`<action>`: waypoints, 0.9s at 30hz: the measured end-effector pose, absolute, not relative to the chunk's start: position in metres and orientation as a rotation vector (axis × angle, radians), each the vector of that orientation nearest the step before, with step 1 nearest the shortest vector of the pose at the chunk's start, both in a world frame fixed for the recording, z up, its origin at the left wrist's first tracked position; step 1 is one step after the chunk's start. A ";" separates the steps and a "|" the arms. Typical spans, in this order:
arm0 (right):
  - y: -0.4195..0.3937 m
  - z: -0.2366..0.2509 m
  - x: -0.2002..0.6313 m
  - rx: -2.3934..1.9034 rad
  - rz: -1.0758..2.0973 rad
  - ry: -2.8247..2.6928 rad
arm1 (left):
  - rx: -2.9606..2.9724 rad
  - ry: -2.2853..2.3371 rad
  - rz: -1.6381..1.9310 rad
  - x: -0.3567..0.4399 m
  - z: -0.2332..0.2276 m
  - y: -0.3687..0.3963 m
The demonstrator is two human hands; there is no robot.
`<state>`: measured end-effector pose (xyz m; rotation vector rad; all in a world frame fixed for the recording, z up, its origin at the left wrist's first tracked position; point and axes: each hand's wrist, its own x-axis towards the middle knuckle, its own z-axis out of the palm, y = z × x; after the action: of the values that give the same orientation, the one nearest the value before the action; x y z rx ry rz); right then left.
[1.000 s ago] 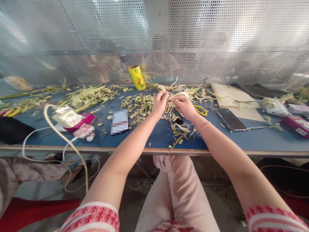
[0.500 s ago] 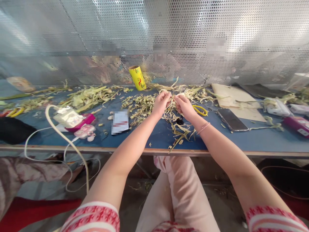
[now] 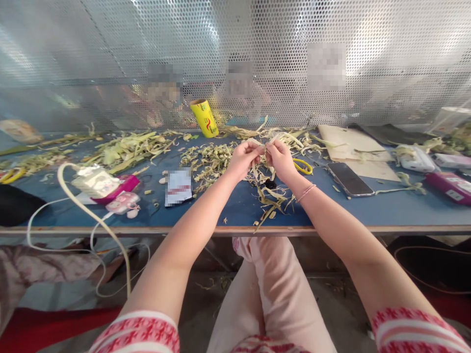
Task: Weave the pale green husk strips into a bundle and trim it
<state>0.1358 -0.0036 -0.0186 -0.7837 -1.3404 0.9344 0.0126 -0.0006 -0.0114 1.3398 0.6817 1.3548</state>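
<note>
My left hand (image 3: pixel 245 159) and my right hand (image 3: pixel 280 158) meet over the table, fingertips pinched close together. Between them they grip a thin, pale plant strip (image 3: pixel 264 146), mostly hidden by the fingers. Beneath and around both hands spreads a heap of dry, curled, greenish-yellow plant strips (image 3: pixel 213 159). Longer pale strips (image 3: pixel 290 139) lie just behind my right hand. A yellow loop handle (image 3: pixel 303 166) rests beside the right wrist. Below the hands is a small black item (image 3: pixel 270 184) among loose scraps (image 3: pixel 274 203).
A yellow tube (image 3: pixel 205 118) leans near the perforated metal panel (image 3: pixel 279 59). To the right lie a phone (image 3: pixel 350 180), brown card (image 3: pixel 338 142) and a magenta device (image 3: pixel 449 186). A printed packet (image 3: pixel 178 186), a cabled charger (image 3: pixel 97 182) and another leaf pile (image 3: pixel 127 149) are left.
The view has shifted slightly, so the table items appear a little farther left. Both hands stay together on the plant strip, with the left fingers curled a bit more and the right hand more upright.
</note>
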 end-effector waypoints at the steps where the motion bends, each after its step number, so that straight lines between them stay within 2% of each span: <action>1: -0.003 -0.019 0.136 -0.784 0.935 -1.330 | 1.339 0.687 1.340 0.012 -0.011 -0.001; 27: -0.015 -0.007 0.132 -0.727 1.166 -1.230 | 1.368 0.770 1.449 0.011 -0.010 0.000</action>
<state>0.1324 -0.0153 -0.0075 -0.7274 -1.2302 1.1660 0.0113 0.0000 -0.0099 1.3676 0.7700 1.4489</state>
